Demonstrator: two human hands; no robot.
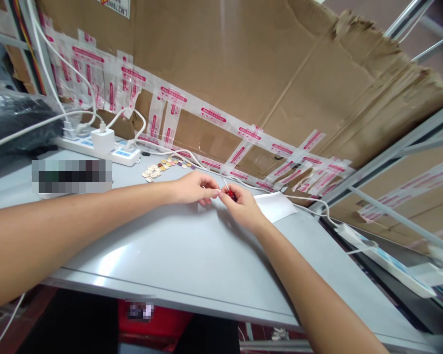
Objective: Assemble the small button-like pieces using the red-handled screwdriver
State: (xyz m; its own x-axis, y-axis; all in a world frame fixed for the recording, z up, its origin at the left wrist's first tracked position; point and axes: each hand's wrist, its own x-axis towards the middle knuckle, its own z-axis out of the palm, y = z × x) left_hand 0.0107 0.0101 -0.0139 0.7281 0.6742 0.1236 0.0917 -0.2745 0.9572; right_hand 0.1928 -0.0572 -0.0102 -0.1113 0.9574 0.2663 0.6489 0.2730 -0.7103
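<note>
My left hand (196,188) is over the table with its thumb and fingertips pinched together at a small white piece (218,192), too small to name. Touching it from the other side is my right hand (242,205), its fingers curled round a screwdriver (225,183). The thin metal shaft points up and away, and part of the red and black handle shows between the fingers. Behind my left hand, several small flat button-like pieces (153,171) lie loose, cream, yellow, brown and purple. A sheet of white paper (276,206) is beside my right hand.
A power strip (123,156) with plugs and white cables sits at the back left of the grey table (170,260). Taped cardboard (221,73) walls off the back. Another power strip (387,263) lies beyond the right edge, next to a metal frame (384,130).
</note>
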